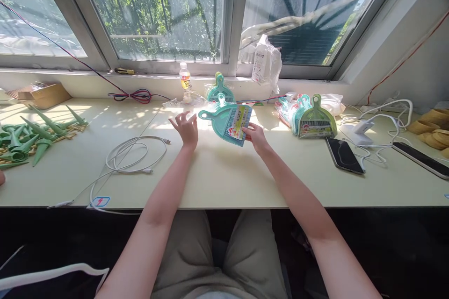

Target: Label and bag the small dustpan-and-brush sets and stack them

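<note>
My right hand [257,137] grips the lower right edge of a teal dustpan [221,121], which carries a brush with blue bristles and a printed label. The dustpan is tilted above the table, its handle pointing left. Just left of that handle, my left hand [186,130] is raised with its fingers apart and holds nothing. Behind the held dustpan, another teal and green dustpan [219,85] stands against the wall. To the right, a group of packed dustpans [316,119] in green and teal stands on the table.
A bottle [184,77] stands at the back by the window. White cables [121,156] lie coiled on the left, beyond them green cone-shaped pieces [38,138] and a cardboard box [45,94]. Right lie a phone [344,154], a second dark device [421,159], a white charger [357,133] and tan pieces [432,126].
</note>
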Tool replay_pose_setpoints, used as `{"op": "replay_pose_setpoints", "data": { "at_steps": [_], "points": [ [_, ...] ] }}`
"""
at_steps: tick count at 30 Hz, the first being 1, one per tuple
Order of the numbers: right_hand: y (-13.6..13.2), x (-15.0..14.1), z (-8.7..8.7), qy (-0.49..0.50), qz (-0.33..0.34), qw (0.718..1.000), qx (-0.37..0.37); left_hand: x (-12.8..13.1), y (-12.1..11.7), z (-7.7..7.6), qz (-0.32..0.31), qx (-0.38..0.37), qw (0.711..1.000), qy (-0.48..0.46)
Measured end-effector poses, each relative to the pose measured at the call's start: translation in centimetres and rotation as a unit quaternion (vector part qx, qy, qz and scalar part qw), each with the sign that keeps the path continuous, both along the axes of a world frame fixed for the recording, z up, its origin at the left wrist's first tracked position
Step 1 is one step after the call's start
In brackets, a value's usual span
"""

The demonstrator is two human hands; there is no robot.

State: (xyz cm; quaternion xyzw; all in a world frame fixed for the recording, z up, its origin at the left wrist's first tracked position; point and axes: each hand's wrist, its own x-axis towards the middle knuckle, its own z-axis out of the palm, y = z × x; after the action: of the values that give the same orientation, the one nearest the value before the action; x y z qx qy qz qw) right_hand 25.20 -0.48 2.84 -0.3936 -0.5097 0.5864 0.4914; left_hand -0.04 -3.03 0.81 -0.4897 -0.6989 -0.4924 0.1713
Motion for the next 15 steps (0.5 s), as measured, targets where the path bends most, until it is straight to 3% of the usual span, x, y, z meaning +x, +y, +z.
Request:
{"op": "replay_pose_setpoints", "data": {
  "at_steps": [3,7,15],
  "points": [
    [0.2,0.2,-0.1,-0.003,-0.023,1.000,-0.019,-0.5,0.3,-0.3,0.023,0.029,0.999,-0.003],
    [0.5,0.4,-0.4,0.012,-0.057,0.998,-0.040,-0.5,0.4,-0.2,0.008,0.048,0.999,-0.018],
    [0.6,-0.2,-1.2,0.058,0.023,0.996,-0.064,1.4,-0.5,0.8,-0.084,0.053,0.995,-0.003]
  ]
}}
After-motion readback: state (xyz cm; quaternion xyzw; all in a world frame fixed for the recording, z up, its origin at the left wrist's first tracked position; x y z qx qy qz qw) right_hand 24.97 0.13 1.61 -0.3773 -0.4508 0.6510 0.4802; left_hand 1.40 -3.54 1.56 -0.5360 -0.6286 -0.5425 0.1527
